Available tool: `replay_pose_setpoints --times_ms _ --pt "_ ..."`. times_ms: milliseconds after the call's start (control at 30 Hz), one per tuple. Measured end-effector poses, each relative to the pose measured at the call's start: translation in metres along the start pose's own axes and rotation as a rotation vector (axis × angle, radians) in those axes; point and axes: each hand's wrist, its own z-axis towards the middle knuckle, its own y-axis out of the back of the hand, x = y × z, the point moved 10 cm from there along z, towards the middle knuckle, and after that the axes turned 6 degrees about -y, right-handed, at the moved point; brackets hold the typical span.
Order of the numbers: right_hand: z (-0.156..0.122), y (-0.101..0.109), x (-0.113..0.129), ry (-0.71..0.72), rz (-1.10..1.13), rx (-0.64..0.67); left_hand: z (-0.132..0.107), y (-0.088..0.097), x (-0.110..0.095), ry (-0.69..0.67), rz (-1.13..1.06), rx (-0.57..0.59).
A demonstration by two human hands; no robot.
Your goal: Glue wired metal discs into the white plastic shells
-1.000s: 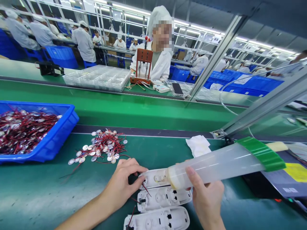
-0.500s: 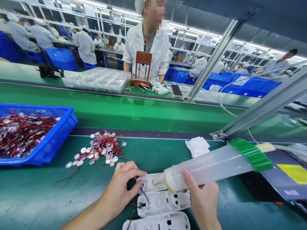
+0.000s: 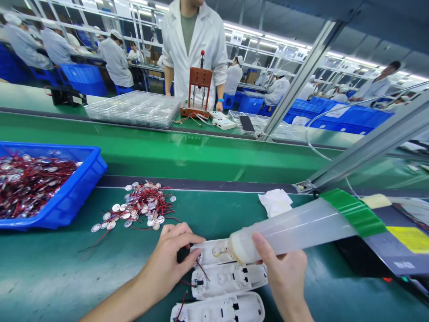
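We note a blue bin (image 3: 83, 179) of red-wired discs at left, a loose pile of the same discs (image 3: 139, 208) beside it, a crumpled white tissue (image 3: 275, 201), clear trays (image 3: 134, 108) and a wooden jig (image 3: 200, 91) across the conveyor.
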Motion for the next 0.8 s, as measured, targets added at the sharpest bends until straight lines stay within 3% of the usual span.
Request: replay_pose_setpoints --times_ms 433,667,800 --pt "-0.004 -0.011 -0.001 0.015 0.086 0.081 -0.003 -0.002 0.002 0.013 -0.010 -0.004" --pt "-0.006 -0.005 0.001 0.062 0.105 0.022 -0.001 -0.003 0.000 -0.001 0.002 0.003" --pt "-0.007 -0.009 0.001 0.061 0.108 0.064 -0.001 -0.004 0.000 0.006 0.002 0.017"
